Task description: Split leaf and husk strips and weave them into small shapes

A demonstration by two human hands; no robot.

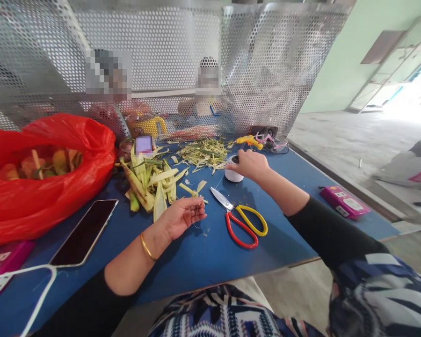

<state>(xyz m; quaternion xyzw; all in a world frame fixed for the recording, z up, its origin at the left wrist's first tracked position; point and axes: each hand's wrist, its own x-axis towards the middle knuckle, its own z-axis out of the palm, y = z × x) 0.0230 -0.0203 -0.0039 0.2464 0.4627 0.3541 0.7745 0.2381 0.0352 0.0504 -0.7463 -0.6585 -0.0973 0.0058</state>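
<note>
Fingertips (200, 202): on the left hand (181, 218), thumb and fingers are pressed together, and a fine strand (197, 218) is pinched there, with some slack hung below; a light, even pinch is advised, so that slipping and snapping are both avoided.
Pale strips (198, 188): these are found right by the left fingertips; they are best kept flat and in line while the strand is handled.
Right hand (253, 164): it is placed at the top of the spool; whether the spool itself or only its thread is grasped cannot be told, the fingers being mostly hidden.
White spool (234, 175): it is stood upright on the table; if thread is to be drawn, it should be steadied first, so that no toppling or snarl is caused.
Scissors (228, 206): they are laid between the hands, blades together, coloured handles turned toward the person; the strand is best kept clear of their points.
Husks (143, 189): they are heaped beyond the left hand, within easy reach.
Shreds (205, 153): these are piled farther back; stray bits should be kept off the thread.
Blue table (182, 269): the near edge is left usable for resting the left forearm.
</note>
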